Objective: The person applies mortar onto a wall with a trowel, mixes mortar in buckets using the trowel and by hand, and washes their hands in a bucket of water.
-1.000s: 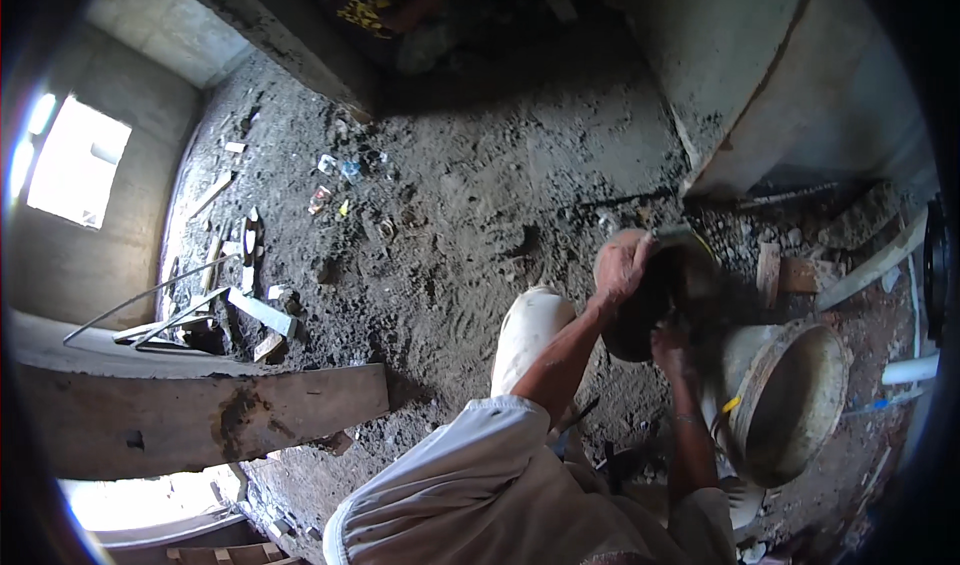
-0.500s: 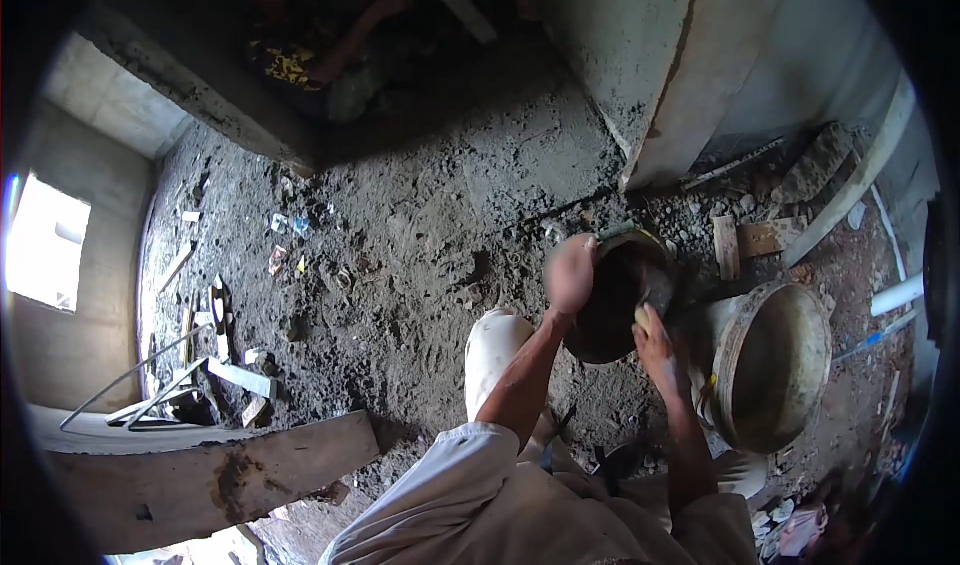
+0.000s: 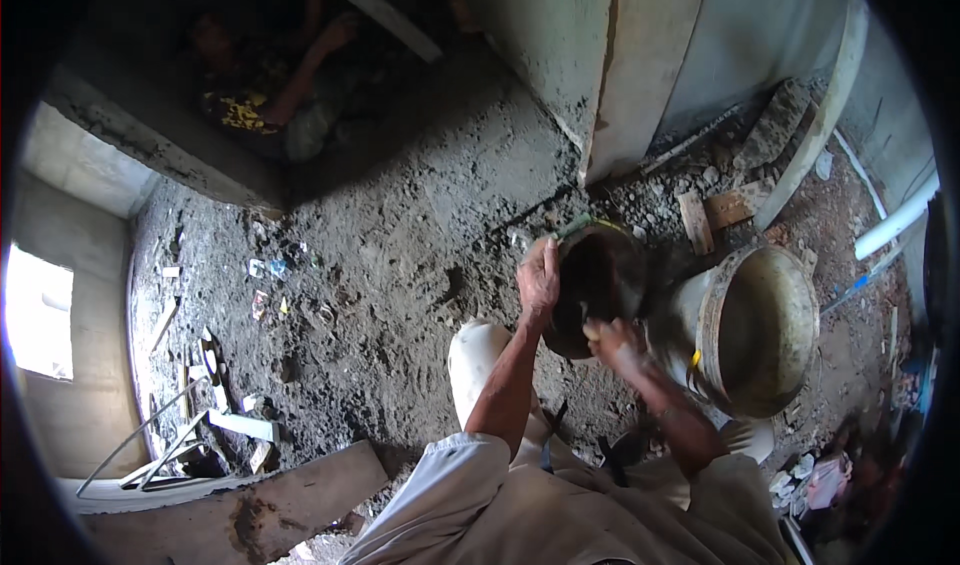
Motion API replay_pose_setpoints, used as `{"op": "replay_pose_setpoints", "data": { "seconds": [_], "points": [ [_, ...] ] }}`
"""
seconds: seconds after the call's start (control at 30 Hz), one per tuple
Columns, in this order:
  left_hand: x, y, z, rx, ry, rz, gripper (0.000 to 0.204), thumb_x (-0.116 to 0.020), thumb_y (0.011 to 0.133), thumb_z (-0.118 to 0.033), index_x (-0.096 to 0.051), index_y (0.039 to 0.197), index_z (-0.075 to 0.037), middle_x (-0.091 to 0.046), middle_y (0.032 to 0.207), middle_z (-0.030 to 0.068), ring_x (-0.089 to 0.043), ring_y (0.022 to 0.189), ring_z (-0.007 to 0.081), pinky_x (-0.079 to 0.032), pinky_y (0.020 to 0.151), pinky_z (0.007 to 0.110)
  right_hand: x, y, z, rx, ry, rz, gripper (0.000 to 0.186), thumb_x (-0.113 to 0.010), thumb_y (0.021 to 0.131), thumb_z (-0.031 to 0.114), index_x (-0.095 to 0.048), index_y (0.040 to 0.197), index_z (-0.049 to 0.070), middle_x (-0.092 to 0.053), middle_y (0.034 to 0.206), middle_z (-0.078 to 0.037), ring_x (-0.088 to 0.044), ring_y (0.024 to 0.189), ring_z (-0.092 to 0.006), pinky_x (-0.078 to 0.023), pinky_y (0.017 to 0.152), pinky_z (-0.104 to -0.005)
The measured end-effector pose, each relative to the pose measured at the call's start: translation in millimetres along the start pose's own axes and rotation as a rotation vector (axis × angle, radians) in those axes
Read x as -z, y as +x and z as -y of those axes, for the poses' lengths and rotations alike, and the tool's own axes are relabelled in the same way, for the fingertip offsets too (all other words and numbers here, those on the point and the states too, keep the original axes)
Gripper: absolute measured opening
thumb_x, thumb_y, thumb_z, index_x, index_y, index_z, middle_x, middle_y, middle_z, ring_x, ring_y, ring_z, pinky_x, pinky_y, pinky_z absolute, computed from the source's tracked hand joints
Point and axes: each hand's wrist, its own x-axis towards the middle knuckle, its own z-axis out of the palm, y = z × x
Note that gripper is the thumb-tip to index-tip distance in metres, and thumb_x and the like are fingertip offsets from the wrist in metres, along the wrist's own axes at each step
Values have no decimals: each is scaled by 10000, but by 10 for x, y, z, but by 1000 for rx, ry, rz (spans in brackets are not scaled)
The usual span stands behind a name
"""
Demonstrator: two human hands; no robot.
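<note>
A dark round bucket point(image 3: 628, 257) is tilted on the rough ground, its mouth facing me. My left hand point(image 3: 540, 277) is closed on its left rim, beside a green piece at the edge. Low at the mouth, my right hand point(image 3: 622, 349) is closed round a pale-handled tool point(image 3: 594, 331). Its working end reaches into the shadowed inside, and motion blur hides its shape. Just right of that hand lies a larger pale bucket point(image 3: 712, 315), tipped with its stained mouth toward the right. What the dark bucket holds is too dark to make out.
Broken timber boards point(image 3: 725, 207) and a leaning pole point(image 3: 825, 115) lie near the right wall. A wide plank point(image 3: 300, 500) crosses the lower left, below scrap wood point(image 3: 240, 425). In the shadow at the upper left, another person point(image 3: 255, 110) sits or crouches.
My right hand and the tool have swept left and slightly down across the bucket's mouth. My left hand keeps its hold on the rim. The whole view has shifted, showing more of the other person.
</note>
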Motion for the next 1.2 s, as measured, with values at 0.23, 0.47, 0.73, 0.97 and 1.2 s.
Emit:
{"op": "replay_pose_setpoints", "data": {
  "seconds": [0.23,0.47,0.73,0.97,1.2],
  "points": [
    [-323,-23,13,-160,-43,-115,505,-422,953,-444,-601,884,23,-495,600,107,-424,598,147,-410,593,357,27,-313,-420,-195,250,-356,522,-641,840,248,-430,1285,76,-600,1051,-200,-589,960,-367,-466,852,-407],
    [-53,21,-46,-115,-134,-42,476,-404,957,-394,-656,898,6,-594,731,235,-604,729,370,-446,676,417,802,-839,237,-440,795,129,630,-721,799,249,-396,1312,83,-580,793,-52,-501,489,-74,-404,407,-232],
    [399,-2,-121,33,-256,-113,473,-429,957,-402,-663,973,8,-587,684,81,-498,663,154,-431,640,344,2199,-1388,451,-392,938,-5,593,-683,791,51,-403,1313,44,-576,839,-31,-511,526,-67,-426,435,-223],
    [1478,375,-17,172,-287,-438,596,-370,968,-457,-654,955,66,-625,707,130,-474,617,183,-414,620,370,2608,-1079,943,-361,531,-97,436,-596,894,214,-444,1267,48,-528,742,-11,-467,486,-57,-398,421,-210],
    [2557,685,626,93,-192,-838,577,-328,967,-464,-658,981,9,-653,897,209,-592,783,362,-446,763,423,2553,-506,1212,-206,446,-83,404,-583,906,207,-442,1251,49,-503,694,6,-438,451,-50,-378,390,-215]
  ]
}}
